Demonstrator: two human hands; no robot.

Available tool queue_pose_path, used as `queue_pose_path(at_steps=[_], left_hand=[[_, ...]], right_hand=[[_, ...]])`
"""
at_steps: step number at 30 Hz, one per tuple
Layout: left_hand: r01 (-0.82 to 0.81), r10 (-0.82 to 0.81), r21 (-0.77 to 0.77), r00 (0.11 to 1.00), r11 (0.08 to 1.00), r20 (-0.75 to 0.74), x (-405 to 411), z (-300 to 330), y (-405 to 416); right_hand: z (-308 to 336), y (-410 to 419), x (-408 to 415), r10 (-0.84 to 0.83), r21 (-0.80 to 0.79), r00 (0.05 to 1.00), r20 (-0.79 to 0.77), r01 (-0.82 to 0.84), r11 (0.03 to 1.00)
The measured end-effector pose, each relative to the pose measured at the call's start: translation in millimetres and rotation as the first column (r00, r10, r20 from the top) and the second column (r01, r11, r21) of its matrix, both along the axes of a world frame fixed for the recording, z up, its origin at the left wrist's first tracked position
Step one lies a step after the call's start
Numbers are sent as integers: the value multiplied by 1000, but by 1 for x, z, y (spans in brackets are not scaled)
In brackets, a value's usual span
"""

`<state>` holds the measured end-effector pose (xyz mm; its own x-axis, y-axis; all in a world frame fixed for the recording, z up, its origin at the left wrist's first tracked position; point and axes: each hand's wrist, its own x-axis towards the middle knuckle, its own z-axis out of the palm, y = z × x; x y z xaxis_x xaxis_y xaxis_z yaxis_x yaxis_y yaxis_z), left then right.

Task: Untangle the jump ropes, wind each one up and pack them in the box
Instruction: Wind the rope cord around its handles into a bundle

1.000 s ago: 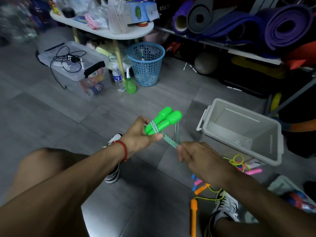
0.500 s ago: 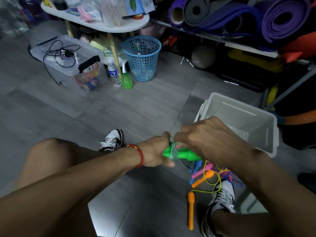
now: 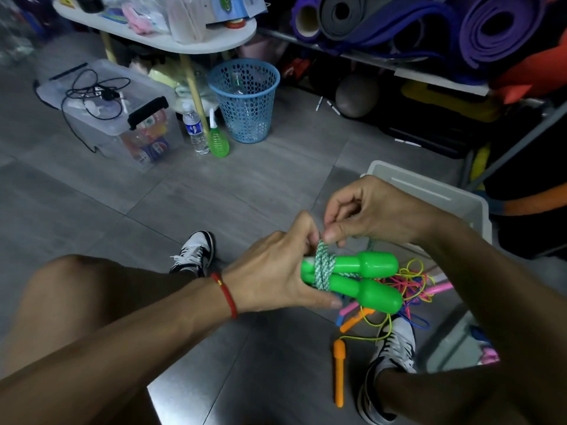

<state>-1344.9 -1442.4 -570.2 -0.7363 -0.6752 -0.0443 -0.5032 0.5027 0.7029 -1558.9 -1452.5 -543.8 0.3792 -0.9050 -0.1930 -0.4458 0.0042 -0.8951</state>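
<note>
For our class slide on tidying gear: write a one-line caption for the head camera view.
Left hand holds two green handles while right hand pinches the wound rope.

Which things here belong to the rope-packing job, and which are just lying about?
Job:
green handles
patterned rope
left hand
right hand
tangled ropes
orange handle
white box

Lying about:
blue basket
water bottle
green bottle
clear bin
mats

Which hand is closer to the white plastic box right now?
Right. The right hand overlaps the white plastic box near its rim; the left hand is farther left, holding green handles.
</note>
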Motion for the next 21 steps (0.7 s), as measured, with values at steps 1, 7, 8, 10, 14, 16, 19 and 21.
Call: queue_pose_path(at_steps=[1, 7, 8, 10, 14, 16, 19, 21], left_hand=[[4, -4, 15, 1000, 1000, -31, 1, 3, 0], [36, -5, 132, 973, 991, -230, 6, 13, 3], [2, 53, 188, 958, 982, -283, 8, 13, 1], [-61, 167, 292, 920, 954, -356, 12, 11, -6], [-59, 363, 564, 818, 824, -445, 17, 5, -24], [-67, 415, 638, 810, 767, -414, 19, -2, -29], [-142, 491, 692, 803, 707, -337, 20, -19, -36], [-199, 528, 702, 799, 684, -288, 18, -27, -39]], right_hand=[[0, 0, -2, 7, 35, 999, 36, -8, 999], [-26, 0, 1, -34, 136, 995, 92, 21, 990], [-27, 2, -2, -60, 173, 986, 158, 32, 984], [-27, 8, 1, -202, 207, 961, 189, 162, 965], [-30, 23, 6, -81, 95, 975, 206, 62, 994], [-34, 23, 11, -36, 100, 986, 162, 20, 995], [-44, 30, 19, -83, 8, 996, 28, 83, 997], [-50, 38, 28, -126, -12, 992, -2, 126, 992]])
